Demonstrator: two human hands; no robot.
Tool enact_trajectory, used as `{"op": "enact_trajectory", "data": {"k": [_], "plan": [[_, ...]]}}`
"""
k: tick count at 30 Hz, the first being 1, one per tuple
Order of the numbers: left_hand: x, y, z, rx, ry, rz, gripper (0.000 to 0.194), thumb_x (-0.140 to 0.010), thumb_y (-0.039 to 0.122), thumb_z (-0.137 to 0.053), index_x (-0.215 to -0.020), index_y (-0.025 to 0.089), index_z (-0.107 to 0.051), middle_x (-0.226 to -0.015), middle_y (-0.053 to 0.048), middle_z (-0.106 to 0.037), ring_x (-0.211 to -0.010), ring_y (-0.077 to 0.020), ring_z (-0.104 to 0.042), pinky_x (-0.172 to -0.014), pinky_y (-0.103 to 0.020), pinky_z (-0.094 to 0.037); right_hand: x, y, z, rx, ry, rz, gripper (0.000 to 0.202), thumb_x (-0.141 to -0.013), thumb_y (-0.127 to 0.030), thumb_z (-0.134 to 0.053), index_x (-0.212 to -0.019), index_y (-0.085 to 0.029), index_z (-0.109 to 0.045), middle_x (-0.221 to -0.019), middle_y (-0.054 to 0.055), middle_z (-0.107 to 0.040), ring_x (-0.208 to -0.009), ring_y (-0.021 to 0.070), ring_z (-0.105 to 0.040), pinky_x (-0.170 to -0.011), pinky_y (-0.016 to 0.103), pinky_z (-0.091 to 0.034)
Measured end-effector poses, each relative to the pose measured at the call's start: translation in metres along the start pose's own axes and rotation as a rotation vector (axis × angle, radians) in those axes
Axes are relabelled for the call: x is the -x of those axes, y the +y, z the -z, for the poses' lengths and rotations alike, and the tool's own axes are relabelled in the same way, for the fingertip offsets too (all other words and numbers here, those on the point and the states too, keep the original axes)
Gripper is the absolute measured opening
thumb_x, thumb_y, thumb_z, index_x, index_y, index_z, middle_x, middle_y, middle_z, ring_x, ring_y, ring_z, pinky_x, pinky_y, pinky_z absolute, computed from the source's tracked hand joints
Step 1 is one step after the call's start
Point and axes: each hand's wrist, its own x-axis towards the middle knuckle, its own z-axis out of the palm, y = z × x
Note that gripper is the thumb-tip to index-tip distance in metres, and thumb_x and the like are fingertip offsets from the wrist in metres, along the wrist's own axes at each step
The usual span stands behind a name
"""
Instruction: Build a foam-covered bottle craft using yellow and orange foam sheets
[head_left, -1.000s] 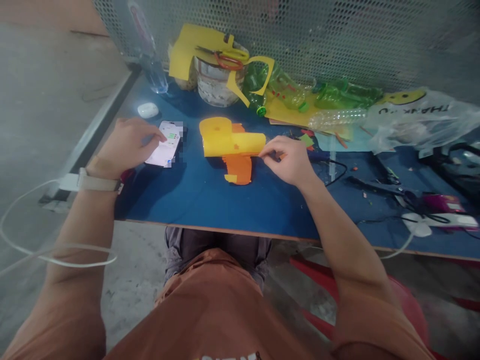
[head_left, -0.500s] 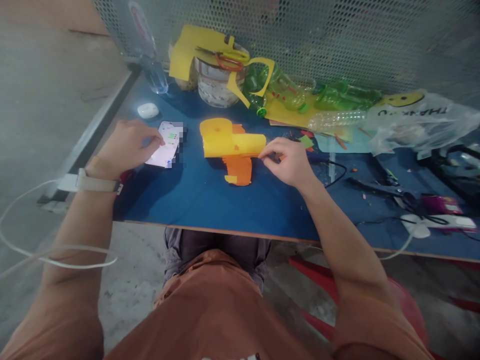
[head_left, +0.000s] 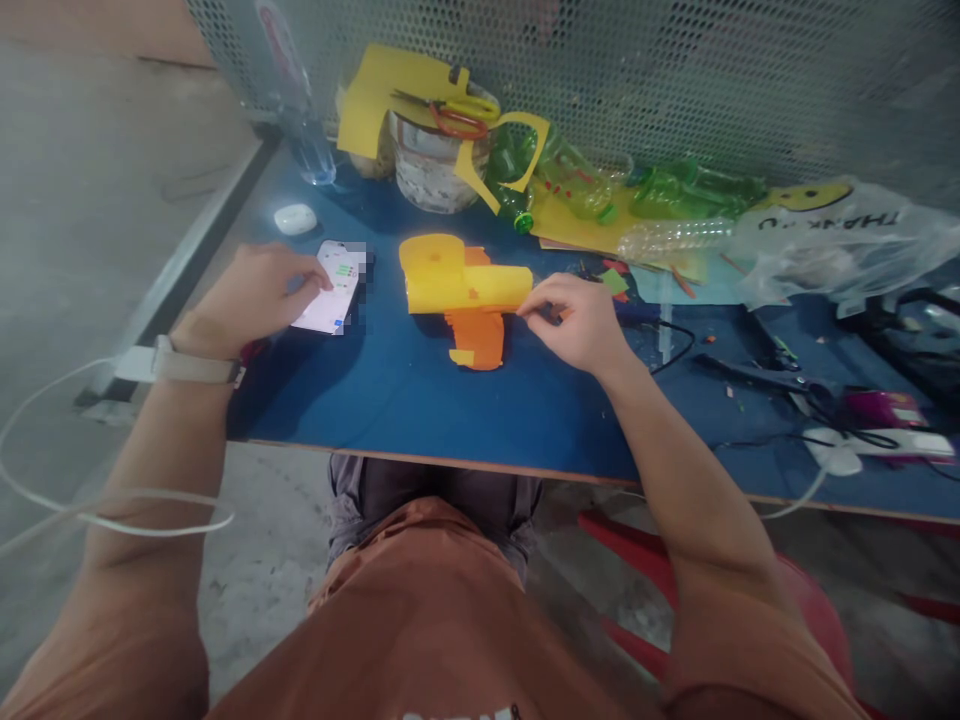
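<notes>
A phone [head_left: 336, 290] with a lit screen lies on the blue table [head_left: 360, 400]. My left hand [head_left: 259, 290] is over its left edge, fingers curled and fingertips at the screen; what they may pinch is hidden. Right of the phone lies a yellow paper piece [head_left: 469, 288], rolled in part, with an orange paper part [head_left: 480, 340] under it. At its right end is my right hand [head_left: 574, 315], thumb and forefinger pinched together; anything between them is too small to make out.
Scissors [head_left: 457, 118] and cut yellow paper [head_left: 367, 110] rest on a bucket [head_left: 435, 175] at the back. Green bottles [head_left: 682, 190], a plastic bag [head_left: 847, 240], cables and a power strip [head_left: 877, 442] lie to the right. A white case [head_left: 295, 219] sits behind the phone.
</notes>
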Motion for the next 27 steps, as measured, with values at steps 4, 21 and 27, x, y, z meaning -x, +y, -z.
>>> {"op": "enact_trajectory", "data": {"k": [4,21,27], "plan": [[-0.0009,-0.0007,-0.0005,0.009,0.0,-0.002,0.06,-0.106,0.042,-0.038,-0.118,0.018,-0.091,-0.115,-0.013,-0.087,-0.116,-0.031,-0.077,-0.111,-0.049,-0.058,0.0001,0.0004,-0.0006,0.006,-0.001,-0.001,0.013,-0.097,-0.022,-0.076,-0.09,-0.029,-0.085,-0.102,0.008,-0.085,-0.09,0.0294,-0.078,-0.073,0.047,-0.062],[-0.0012,-0.0016,-0.0036,0.017,0.007,-0.006,0.06,-0.105,0.044,-0.037,-0.116,0.019,-0.09,-0.113,-0.014,-0.087,-0.121,-0.0345,-0.078,-0.116,-0.055,-0.059,-0.0002,0.0,-0.001,0.003,0.0,0.009,0.016,-0.096,-0.02,-0.074,-0.089,-0.029,-0.085,-0.1,0.008,-0.085,-0.092,0.0297,-0.08,-0.073,0.047,-0.063],[-0.0015,-0.0023,-0.004,0.01,0.01,-0.006,0.061,-0.107,0.045,-0.037,-0.119,0.019,-0.09,-0.112,-0.013,-0.086,-0.121,-0.0342,-0.078,-0.115,-0.054,-0.059,0.0001,0.0005,-0.001,-0.011,-0.002,0.004,0.015,-0.096,-0.02,-0.075,-0.089,-0.028,-0.084,-0.101,0.008,-0.085,-0.092,0.0296,-0.079,-0.073,0.046,-0.063]]}}
